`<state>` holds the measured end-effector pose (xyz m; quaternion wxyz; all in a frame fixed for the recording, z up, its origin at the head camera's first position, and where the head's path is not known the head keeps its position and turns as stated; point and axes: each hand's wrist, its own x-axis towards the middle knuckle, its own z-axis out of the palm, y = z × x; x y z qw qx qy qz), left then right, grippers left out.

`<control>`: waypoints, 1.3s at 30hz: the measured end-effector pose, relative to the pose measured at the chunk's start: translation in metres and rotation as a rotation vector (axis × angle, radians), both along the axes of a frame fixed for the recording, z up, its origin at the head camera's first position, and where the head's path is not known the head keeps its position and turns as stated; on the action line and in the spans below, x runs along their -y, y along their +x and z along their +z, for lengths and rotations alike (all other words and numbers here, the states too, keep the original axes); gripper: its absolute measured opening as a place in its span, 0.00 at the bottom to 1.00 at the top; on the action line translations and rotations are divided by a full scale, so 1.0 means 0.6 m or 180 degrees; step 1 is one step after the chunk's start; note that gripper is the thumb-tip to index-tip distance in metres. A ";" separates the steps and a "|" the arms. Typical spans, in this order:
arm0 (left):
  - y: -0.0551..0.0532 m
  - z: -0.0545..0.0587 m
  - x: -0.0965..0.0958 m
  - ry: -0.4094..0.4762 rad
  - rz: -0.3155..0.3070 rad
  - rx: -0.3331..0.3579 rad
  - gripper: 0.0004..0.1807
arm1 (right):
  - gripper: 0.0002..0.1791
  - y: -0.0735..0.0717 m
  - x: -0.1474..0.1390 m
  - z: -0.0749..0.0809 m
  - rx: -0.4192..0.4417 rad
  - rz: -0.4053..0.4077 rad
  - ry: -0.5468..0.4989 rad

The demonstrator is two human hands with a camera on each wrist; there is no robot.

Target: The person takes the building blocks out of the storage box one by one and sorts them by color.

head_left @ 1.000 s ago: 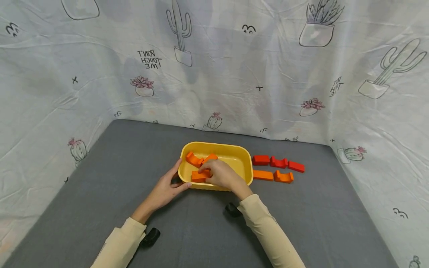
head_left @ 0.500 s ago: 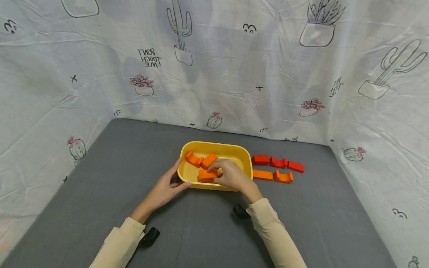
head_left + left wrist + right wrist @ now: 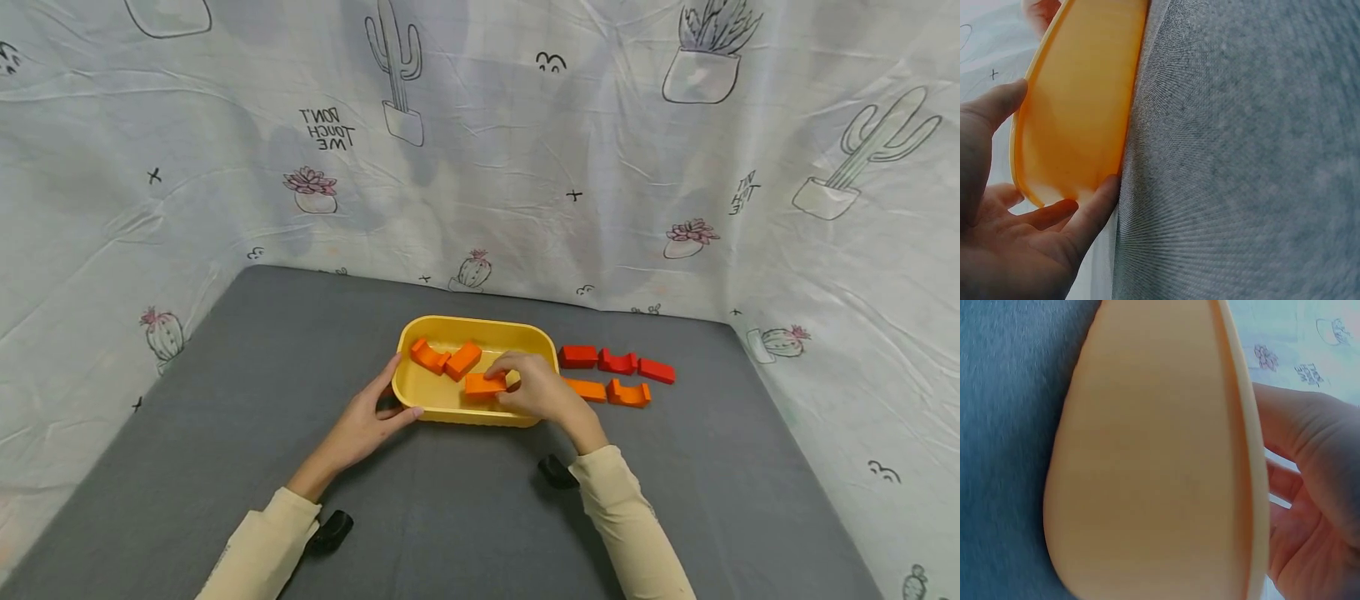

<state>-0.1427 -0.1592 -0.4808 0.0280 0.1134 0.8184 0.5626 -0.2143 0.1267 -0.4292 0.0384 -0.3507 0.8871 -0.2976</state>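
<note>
A yellow plastic bin [image 3: 465, 417] stands on the grey table. My left hand [image 3: 366, 423] holds its left end, thumb on the near rim and fingers spread along the end wall; the left wrist view shows the fingertips touching the wall. Inside the bin, my right hand [image 3: 531, 387] pinches an orange block [image 3: 482, 386] between thumb and fingers. Farther left in the bin lie an orange block with a curved cutout [image 3: 430, 357] and a plain orange block [image 3: 463, 360]. In the right wrist view the bin wall hides the right fingertips and the pinched block.
Right of the bin, a back row has a red block [image 3: 578, 357], a red curved block [image 3: 617, 361] and a red bar [image 3: 656, 371]. In front of them lie an orange bar [image 3: 587, 390] and an orange curved block [image 3: 628, 393]. A patterned curtain [image 3: 510, 167] hangs behind the table.
My right hand has moved right inside the bin with the pinched orange block, leaving the two other orange blocks in plain sight. The left hand stays on the bin's left end.
</note>
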 end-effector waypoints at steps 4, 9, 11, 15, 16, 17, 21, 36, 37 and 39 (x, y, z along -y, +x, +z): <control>0.000 0.000 0.000 -0.0021 0.0006 -0.0002 0.51 | 0.14 -0.001 -0.019 0.006 -0.0005 -0.0079 -0.0037; 0.000 0.000 -0.002 -0.0052 0.0007 -0.0001 0.51 | 0.14 -0.004 -0.045 0.012 0.0016 -0.0167 -0.0113; 0.001 0.000 -0.001 -0.0060 0.0012 -0.0002 0.51 | 0.14 -0.004 -0.053 0.014 0.0041 -0.0215 -0.0136; 0.002 -0.001 0.001 -0.0063 0.0013 -0.0003 0.51 | 0.14 -0.003 -0.070 0.019 0.0059 -0.0325 -0.0191; 0.002 -0.001 0.001 -0.0062 0.0010 -0.0002 0.51 | 0.14 -0.003 -0.075 0.020 0.0050 -0.0346 -0.0211; 0.002 -0.001 0.001 -0.0059 0.0013 -0.0006 0.51 | 0.14 -0.002 -0.079 0.022 0.0052 -0.0369 -0.0233; 0.002 -0.002 0.002 -0.0044 0.0003 -0.0023 0.51 | 0.15 -0.001 -0.100 0.027 0.0067 -0.0447 -0.0320; -0.001 0.000 0.002 -0.0028 -0.0001 -0.0034 0.52 | 0.16 0.010 -0.166 0.047 0.0159 -0.0710 -0.0486; -0.001 -0.001 0.001 -0.0035 0.0000 -0.0033 0.52 | 0.16 0.011 -0.171 0.048 0.0150 -0.0738 -0.0474; -0.002 -0.001 0.000 -0.0041 0.0002 -0.0031 0.52 | 0.16 0.014 -0.184 0.048 0.0111 -0.0802 -0.0439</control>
